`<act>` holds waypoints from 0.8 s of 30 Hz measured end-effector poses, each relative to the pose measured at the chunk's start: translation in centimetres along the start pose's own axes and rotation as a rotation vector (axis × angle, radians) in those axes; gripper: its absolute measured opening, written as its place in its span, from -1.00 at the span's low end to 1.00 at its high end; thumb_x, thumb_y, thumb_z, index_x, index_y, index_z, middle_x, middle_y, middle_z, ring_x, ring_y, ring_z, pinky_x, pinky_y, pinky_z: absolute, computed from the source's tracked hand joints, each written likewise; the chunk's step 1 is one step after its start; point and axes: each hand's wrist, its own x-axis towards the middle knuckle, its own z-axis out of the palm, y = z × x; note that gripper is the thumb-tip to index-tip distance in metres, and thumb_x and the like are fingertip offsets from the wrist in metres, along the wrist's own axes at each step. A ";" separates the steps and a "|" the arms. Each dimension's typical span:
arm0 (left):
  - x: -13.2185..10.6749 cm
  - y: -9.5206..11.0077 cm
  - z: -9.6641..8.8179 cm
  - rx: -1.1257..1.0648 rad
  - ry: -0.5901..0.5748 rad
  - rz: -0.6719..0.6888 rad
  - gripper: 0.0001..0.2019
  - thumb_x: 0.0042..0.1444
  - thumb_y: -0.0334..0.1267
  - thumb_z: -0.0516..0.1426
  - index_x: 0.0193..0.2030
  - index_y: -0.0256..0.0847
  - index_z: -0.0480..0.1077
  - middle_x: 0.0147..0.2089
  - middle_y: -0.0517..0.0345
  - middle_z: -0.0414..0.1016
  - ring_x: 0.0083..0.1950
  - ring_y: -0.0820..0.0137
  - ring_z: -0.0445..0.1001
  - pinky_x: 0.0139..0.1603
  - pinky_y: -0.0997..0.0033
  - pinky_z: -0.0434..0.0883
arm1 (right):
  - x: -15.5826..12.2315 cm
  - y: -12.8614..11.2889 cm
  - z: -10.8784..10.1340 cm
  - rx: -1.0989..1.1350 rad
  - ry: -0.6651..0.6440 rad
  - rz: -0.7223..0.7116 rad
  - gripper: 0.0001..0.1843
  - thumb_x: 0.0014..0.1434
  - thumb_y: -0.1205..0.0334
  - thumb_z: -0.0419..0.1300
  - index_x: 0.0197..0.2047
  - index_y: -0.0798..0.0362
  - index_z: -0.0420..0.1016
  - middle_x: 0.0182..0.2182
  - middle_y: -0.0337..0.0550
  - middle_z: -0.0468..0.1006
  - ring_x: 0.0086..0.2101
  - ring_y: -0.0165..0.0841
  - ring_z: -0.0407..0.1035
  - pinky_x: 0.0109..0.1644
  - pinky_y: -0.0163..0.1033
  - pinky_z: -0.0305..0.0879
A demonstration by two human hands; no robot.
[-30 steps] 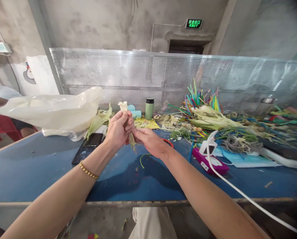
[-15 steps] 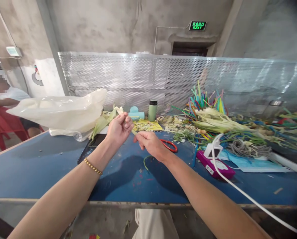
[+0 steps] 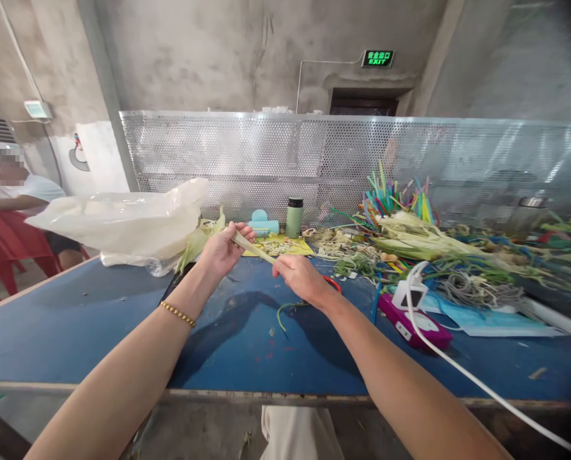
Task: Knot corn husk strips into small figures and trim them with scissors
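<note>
A pale, narrow strip of corn husk (image 3: 255, 250) is stretched between my two hands above the blue table (image 3: 75, 319). My left hand (image 3: 223, 248) pinches its upper left end, fingers closed. My right hand (image 3: 301, 276) grips the lower right end, fingers curled. A gold bead bracelet is on my left wrist. Under my right hand lie red-handled scissors (image 3: 334, 283) and a green scrap (image 3: 285, 310) on the table.
A white plastic bag (image 3: 122, 220) lies at the left with a dark phone beside it. A green flask (image 3: 294, 218), a light blue object, coloured strips and husk piles (image 3: 410, 233) crowd the back right. A purple device (image 3: 407, 319) with a white cable lies right. A person sits far left.
My hands have drawn apart, pulling the husk strip out longer between them. The left hand has lowered and the folded husk tip above it is no longer showing.
</note>
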 end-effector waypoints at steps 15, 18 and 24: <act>1.2 2.1 -2.0 0.317 0.299 0.104 -0.89 0.16 -0.43 0.08 -0.39 -0.30 0.38 -0.47 0.05 0.53 -0.45 0.44 0.53 -0.42 0.51 0.42 | -0.3 0.9 -1.0 -0.554 -0.262 -0.058 -0.74 0.13 0.50 0.03 -0.40 0.09 0.51 -0.44 -0.04 0.57 -0.42 -0.31 0.36 -0.38 -0.26 0.00; 0.6 1.5 -1.4 0.498 0.257 0.287 -0.93 0.07 -0.42 0.12 -0.41 -0.30 0.41 -0.48 0.09 0.51 -0.48 0.47 0.48 -0.48 0.56 0.33 | -0.6 0.6 -1.0 -0.677 -0.333 -0.046 -0.74 0.12 0.50 0.04 -0.38 0.08 0.53 -0.42 0.02 0.58 -0.40 -0.26 0.40 -0.41 -0.24 -0.03; -2.0 -2.6 1.0 0.997 -0.515 0.440 -0.87 0.04 -0.34 0.18 -0.49 -0.22 0.51 -0.45 0.08 0.55 -0.38 0.39 0.47 -0.30 0.48 0.39 | -0.7 0.5 -0.9 -0.718 -0.274 -0.082 -0.75 0.18 0.45 0.04 -0.31 0.10 0.55 -0.37 0.07 0.61 -0.32 -0.20 0.47 -0.34 -0.23 0.06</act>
